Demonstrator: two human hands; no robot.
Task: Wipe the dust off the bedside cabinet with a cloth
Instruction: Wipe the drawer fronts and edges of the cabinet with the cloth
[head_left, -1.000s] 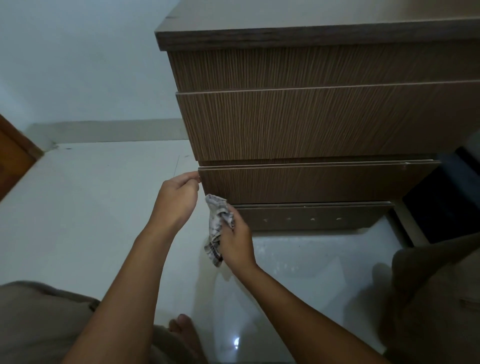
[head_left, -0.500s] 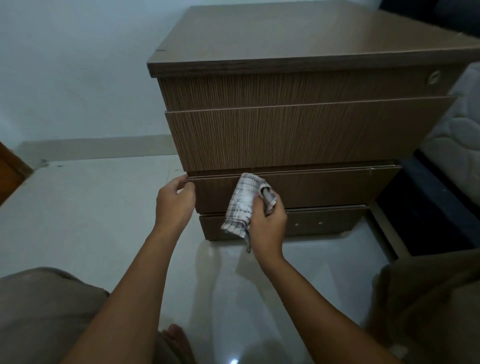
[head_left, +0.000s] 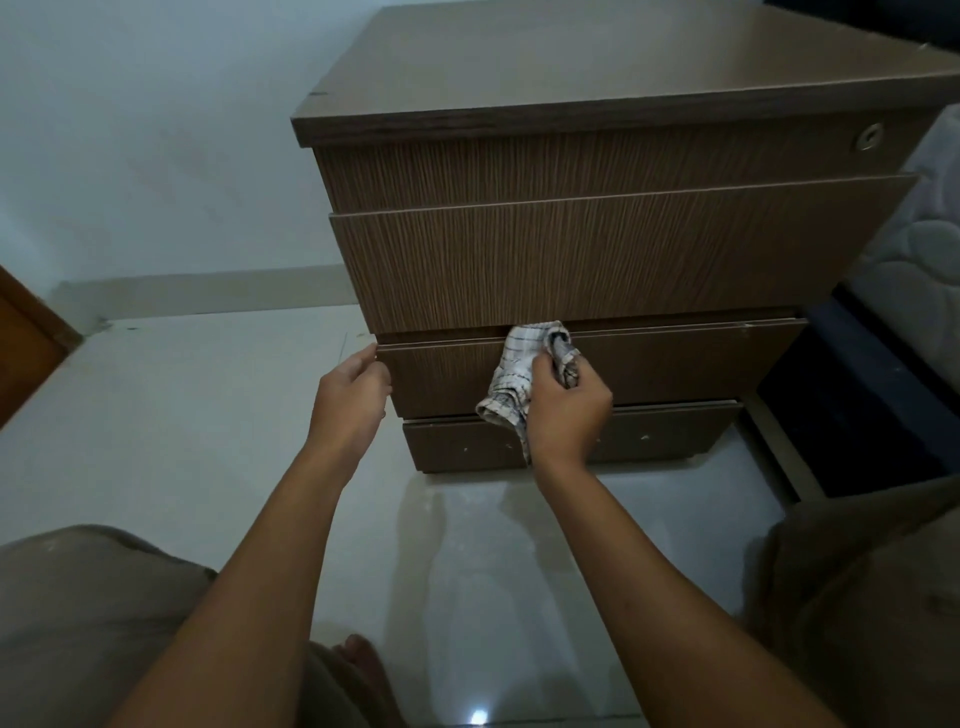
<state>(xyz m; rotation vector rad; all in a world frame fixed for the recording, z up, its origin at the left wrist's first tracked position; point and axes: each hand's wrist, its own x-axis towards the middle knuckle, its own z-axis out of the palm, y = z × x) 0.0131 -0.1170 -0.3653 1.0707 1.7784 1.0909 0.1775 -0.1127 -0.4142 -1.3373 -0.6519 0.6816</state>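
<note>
The brown wood-grain bedside cabinet (head_left: 597, 260) stands on the floor in front of me, with three drawer fronts and a flat top. My right hand (head_left: 569, 410) grips a white checked cloth (head_left: 511, 379) and holds it against the top edge of the lowest drawer front (head_left: 675, 364). Part of the cloth hangs below my fist. My left hand (head_left: 350, 400) holds the left end of that same drawer front, fingers curled round its corner.
A glossy white tiled floor (head_left: 182, 415) lies left of and below the cabinet. A mattress (head_left: 914, 249) and dark bed frame (head_left: 857, 410) flank its right side. A wooden door edge (head_left: 26, 343) is at far left. My knees and a foot (head_left: 363, 660) are below.
My right hand lifted the cloth from beside the drawer's left end up onto the drawer's top edge and moved right. My view rose, showing the cabinet top. My left hand stayed at the corner.
</note>
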